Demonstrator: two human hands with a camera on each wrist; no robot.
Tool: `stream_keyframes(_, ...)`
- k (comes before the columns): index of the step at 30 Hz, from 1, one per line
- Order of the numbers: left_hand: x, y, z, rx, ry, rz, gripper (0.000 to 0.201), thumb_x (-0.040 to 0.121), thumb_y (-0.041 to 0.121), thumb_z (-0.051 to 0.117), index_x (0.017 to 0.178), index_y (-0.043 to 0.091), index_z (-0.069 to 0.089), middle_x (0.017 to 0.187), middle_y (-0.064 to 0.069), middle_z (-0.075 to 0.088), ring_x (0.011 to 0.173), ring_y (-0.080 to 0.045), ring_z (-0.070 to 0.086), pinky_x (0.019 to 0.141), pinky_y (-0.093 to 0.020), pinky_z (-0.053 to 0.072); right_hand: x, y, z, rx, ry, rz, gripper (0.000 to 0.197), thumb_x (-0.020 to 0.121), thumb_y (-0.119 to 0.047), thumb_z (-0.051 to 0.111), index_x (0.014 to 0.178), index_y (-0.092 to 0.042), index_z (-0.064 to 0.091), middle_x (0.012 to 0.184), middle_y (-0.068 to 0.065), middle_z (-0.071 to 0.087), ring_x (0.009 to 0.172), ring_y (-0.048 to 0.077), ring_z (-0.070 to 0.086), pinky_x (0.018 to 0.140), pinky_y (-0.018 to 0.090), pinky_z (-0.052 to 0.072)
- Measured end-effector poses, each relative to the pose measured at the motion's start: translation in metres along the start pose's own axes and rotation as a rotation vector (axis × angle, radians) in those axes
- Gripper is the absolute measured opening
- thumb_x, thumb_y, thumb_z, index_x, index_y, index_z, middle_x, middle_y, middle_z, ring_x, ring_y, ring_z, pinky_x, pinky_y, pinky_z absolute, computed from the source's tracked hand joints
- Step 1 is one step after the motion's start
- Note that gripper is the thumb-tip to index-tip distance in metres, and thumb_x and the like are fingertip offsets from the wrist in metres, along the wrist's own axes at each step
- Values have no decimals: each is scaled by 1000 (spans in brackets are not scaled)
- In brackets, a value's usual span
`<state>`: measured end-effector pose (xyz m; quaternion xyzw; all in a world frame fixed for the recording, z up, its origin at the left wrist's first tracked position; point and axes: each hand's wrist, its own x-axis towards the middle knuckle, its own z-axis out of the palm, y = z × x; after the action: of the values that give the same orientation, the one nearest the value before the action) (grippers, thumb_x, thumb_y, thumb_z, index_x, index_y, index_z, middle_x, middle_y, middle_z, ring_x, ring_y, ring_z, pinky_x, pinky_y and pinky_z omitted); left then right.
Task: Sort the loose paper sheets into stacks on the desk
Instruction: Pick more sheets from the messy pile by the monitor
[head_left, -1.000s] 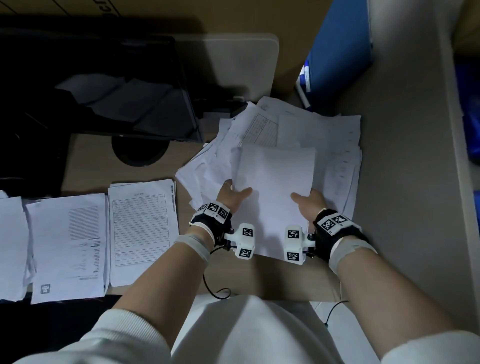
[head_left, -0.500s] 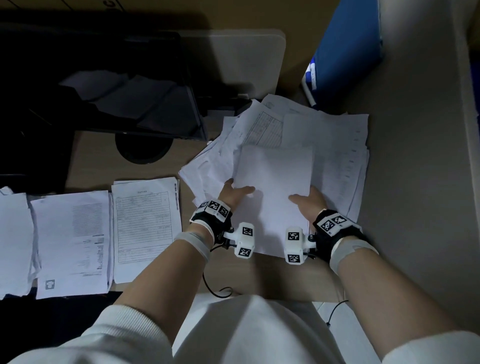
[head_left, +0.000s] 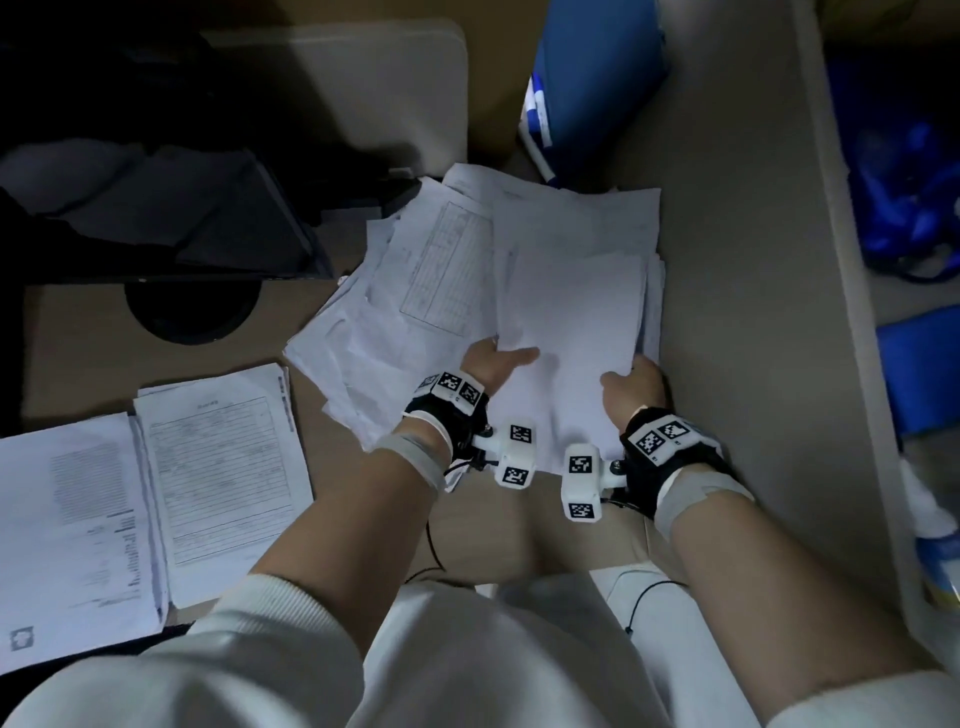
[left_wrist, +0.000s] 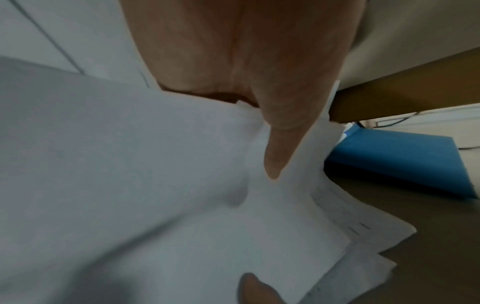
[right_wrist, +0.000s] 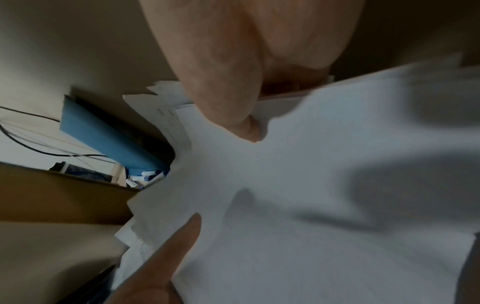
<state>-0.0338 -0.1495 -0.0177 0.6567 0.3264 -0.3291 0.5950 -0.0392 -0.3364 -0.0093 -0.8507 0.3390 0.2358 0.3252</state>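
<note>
- Paper sheets: from the head view, a blank top sheet (head_left: 566, 332) is pinched at its near corners by both hands, the left hand (head_left: 491, 366) with its thumb laid over the near-left edge, the right hand (head_left: 631, 389) gripping the near-right edge. It sits over the loose heap (head_left: 415, 291) spread on the desk (head_left: 78, 353) against the right-hand wall. The sheet's long axis runs away from the person, near to far. Two sorted stacks lie well apart to the near left: a form stack (head_left: 218, 478) and, left of it, a text stack (head_left: 78, 530). Any sorting move, I'd judge, goes leftward, and the left hand is the nearer one to those stacks. A blue folder (head_left: 597, 78) leans at the far end.
- Left wrist view: the thumb (left_wrist: 280, 127) presses down on the white sheet (left_wrist: 130, 164), with a fingertip showing from beneath at the bottom edge, so the hand is closed round the paper in a pinch. Printed pages of the heap fan out to the right.
- Right wrist view: the thumb (right_wrist: 228, 102) lies on top of the sheet (right_wrist: 311, 185) and one finger (right_wrist: 168, 257) stretches along its far edge; the other fingers are hidden underneath. The picture is blurred.
</note>
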Motion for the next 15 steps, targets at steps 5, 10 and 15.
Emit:
stream_keyframes(5, 8, -13, 13, 140, 22, -74, 49, 91, 28, 69, 128, -3, 59, 116, -13, 65, 108, -28, 61, 85, -28, 44, 8, 15, 9, 22, -17, 47, 41, 81, -12, 46, 118, -3, 59, 120, 15, 65, 105, 34, 65, 92, 45, 54)
stream_keyframes(10, -3, -25, -24, 148, 135, -103, 45, 88, 24, 73, 119, -6, 62, 109, -14, 68, 93, -27, 62, 80, -28, 46, 0, 0, 16, -43, -130, 41, 26, 90, -5, 47, 113, -1, 59, 108, 12, 61, 90, 26, 57, 76, 31, 46)
stream_keyframes(15, -26, -60, -72, 225, 191, -161, 13, 80, 17, 76, 80, 11, 64, 79, -3, 65, 86, -29, 67, 70, -26, 55, -15, -20, 48, -145, -318, -3, 19, 88, -7, 51, 105, 1, 56, 96, 15, 59, 73, 26, 55, 62, 28, 43)
